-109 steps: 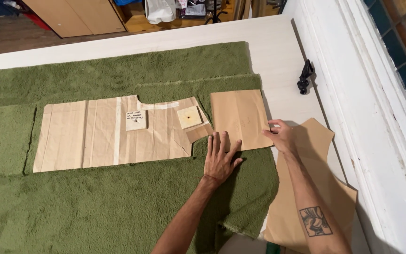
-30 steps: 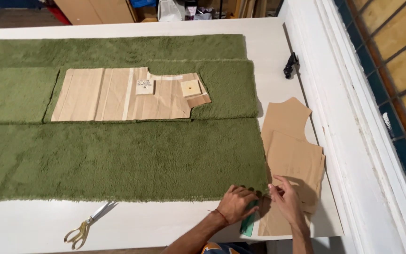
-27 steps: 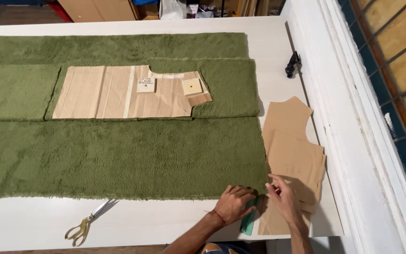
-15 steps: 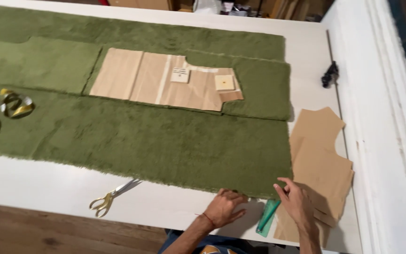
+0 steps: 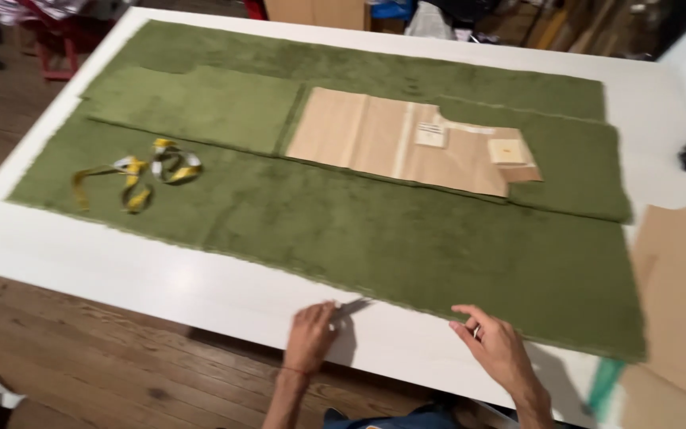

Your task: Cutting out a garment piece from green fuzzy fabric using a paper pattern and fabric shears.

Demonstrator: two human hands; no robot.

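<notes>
White rectangular surface (image 5: 200, 278): carries all items below; wooden plank floor (image 5: 81, 357) beside its near edge.

Large green pile fabric sheet (image 5: 375, 238): spread flat over most of the surface, with a smaller layer of the same cloth on its far half.

Long tan paper pattern piece (image 5: 383, 143): flat on the green fabric's far half, two small square paper labels on it.

Loose tan paper pattern pieces (image 5: 676, 294): on bare surface, right of the fabric.

Yellow-and-white coiled tape measure (image 5: 140, 171): on the fabric's left part.

Right hand (image 5: 498, 349): fingers loosely spread, grip holding nothing, at the fabric's near edge.

Left hand (image 5: 311, 338): grip closed on the handle end of metal scissors (image 5: 352, 306), lying on bare surface, tips just beside the fabric's near edge.
</notes>
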